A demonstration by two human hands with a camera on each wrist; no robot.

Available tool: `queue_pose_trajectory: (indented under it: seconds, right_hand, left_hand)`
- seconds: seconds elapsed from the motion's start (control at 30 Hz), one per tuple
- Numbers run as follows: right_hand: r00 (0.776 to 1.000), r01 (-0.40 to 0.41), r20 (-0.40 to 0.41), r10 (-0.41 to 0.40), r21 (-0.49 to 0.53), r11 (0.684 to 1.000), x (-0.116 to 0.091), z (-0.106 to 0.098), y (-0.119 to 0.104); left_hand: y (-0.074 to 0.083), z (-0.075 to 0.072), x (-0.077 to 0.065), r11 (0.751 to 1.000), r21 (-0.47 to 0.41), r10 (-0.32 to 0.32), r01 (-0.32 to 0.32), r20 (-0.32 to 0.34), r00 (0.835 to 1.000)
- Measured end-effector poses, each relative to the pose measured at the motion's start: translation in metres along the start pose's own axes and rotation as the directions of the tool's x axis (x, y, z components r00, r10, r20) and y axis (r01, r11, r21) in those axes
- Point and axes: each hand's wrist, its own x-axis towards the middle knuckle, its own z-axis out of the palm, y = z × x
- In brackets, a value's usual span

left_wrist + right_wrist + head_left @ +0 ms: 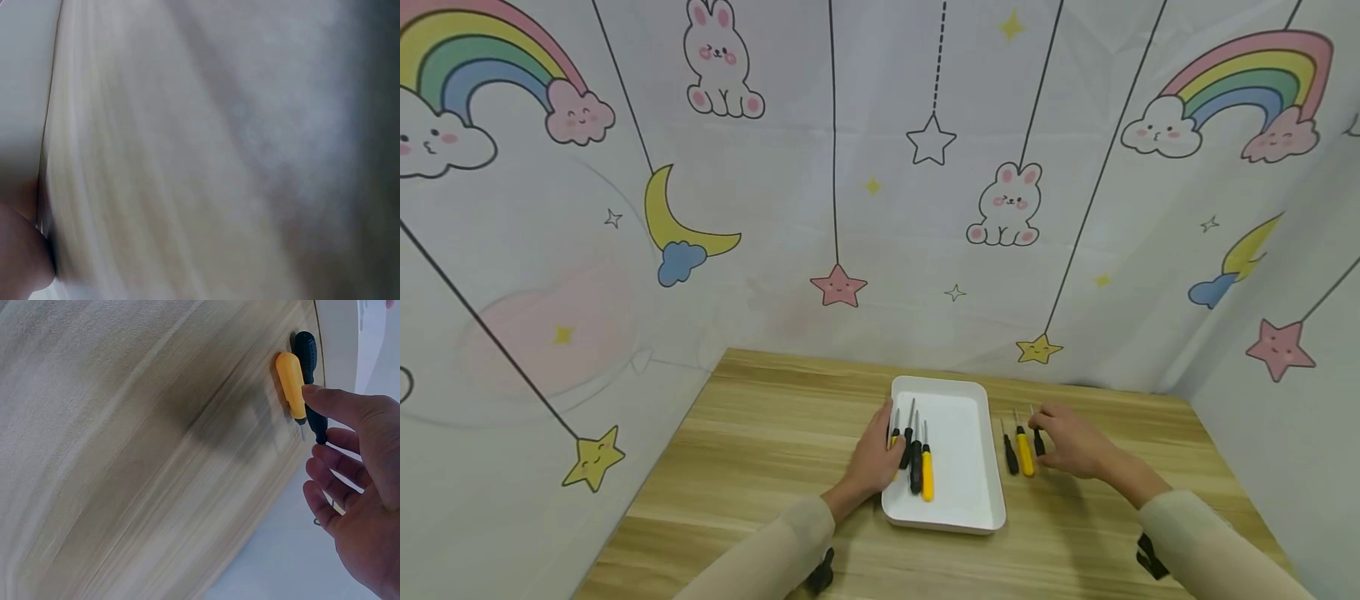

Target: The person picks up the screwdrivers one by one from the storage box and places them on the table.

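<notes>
My left hand (876, 454) holds the left side of a white tray (966, 500), fingers along the outer wall and thumb over the rim. Inside the tray, several screwdrivers (927, 477) with black or yellow handles lie side by side, shafts pointing away. My left hand partly covers the leftmost one. Right of the tray, my right hand (1070, 442) pinches a black-handled screwdriver (317, 425) between thumb and index finger, its other fingers loosely bent. Beside it on the table lie a yellow-handled screwdriver (1025, 454) and another black-handled one (1011, 458).
The wooden table (760, 467) reaches back to a white curtain (775, 208) printed with rainbows, rabbits and stars. The curtain also hangs along the left and right sides. The left wrist view is mostly blurred, with a pale tray wall (25, 94) at its left.
</notes>
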Motion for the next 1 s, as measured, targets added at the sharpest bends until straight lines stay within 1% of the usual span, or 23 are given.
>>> queue_pose_trajectory:
  seconds: [0.2, 0.37, 0.5, 0.6, 0.83, 1.0]
  right_hand:
    - [1.000, -0.007, -0.003, 0.007, -0.011, 1.000, -0.002, 0.005, 0.003]
    - [1.000, -0.022, 0.012, 0.022, 0.004, 1.000, -0.003, 0.011, 0.005]
    - [1.000, -0.019, 0.015, 0.018, 0.021, 1.000, -0.005, 0.016, 0.006]
    - [1.000, -0.014, 0.015, 0.014, 0.013, 1.000, -0.006, 0.019, 0.007]
    - [0.997, -0.059, 0.058, 0.057, 0.021, 0.998, -0.006, 0.022, 0.010]
    - [0.995, -0.063, 0.078, 0.061, 0.022, 0.998, -0.006, 0.022, 0.011]
  left_hand:
    - [-0.001, 0.001, 0.000, 1.000, 0.005, -0.005, 0.005, 0.001, 1.000]
    - [-0.001, 0.001, 0.001, 1.000, 0.008, -0.005, 0.005, 0.000, 1.000]
    - [0.000, 0.001, 0.000, 1.000, 0.008, 0.001, -0.001, -0.001, 1.000]
    - [-0.001, 0.002, 0.000, 1.000, 0.008, 0.005, -0.005, -0.003, 1.000]
    - [0.001, 0.002, 0.000, 1.000, 0.010, -0.007, 0.007, -0.002, 1.000]
    - [0.001, 0.002, 0.000, 1.000, 0.006, -0.005, 0.005, -0.010, 1.000]
